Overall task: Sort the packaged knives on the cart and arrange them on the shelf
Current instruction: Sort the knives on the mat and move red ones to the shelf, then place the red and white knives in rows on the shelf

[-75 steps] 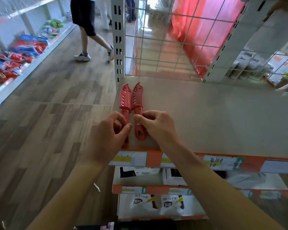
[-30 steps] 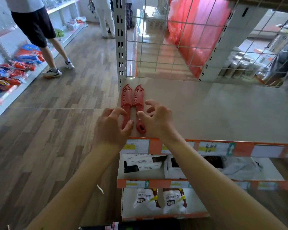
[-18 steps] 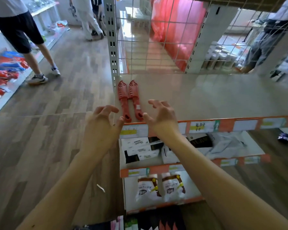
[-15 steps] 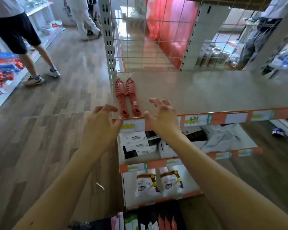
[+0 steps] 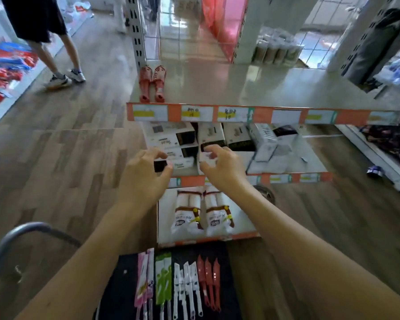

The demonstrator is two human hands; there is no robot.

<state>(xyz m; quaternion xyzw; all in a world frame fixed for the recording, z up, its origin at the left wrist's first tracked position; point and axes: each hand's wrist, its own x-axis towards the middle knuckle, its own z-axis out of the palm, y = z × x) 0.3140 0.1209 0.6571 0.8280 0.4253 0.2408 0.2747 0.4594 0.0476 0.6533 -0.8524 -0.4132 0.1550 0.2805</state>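
Head view, looking down past a three-tier shelf (image 5: 263, 88) to a cart (image 5: 123, 285) at the lower edge. Top tier of bare grey board across nearly its whole width; middle tier stocked with white-and-black boxes (image 5: 169, 135); bottom tier with white rolled packs (image 5: 201, 213). Left hand (image 5: 143, 179) and right hand (image 5: 222, 167) raised side by side between cart and top tier, in front of the middle-tier boxes, fingers loosely curled and thumbs bent toward forefingers, gripping nothing as far as visible. On the cart's dark mat, packaged knives grouped by colour in one row, from left to right: pink packs (image 5: 144, 282), green packs (image 5: 163, 277), white packs (image 5: 187, 285), red cart knives (image 5: 209, 282), each group just beside the next. Smallest item: one red shelved pair (image 5: 151, 85) of sheathed knives, laid side by side and touching at the far-left end of the top tier, tips toward the back, handles at the orange price strip. Judged stage: sorting on the cart apparently finished; arranging barely begun, with a single pair placed and four colour groups yet to carry up. Probable next step: a reach down to the cart for another group, perhaps the matching red ones, though not determinable from this view
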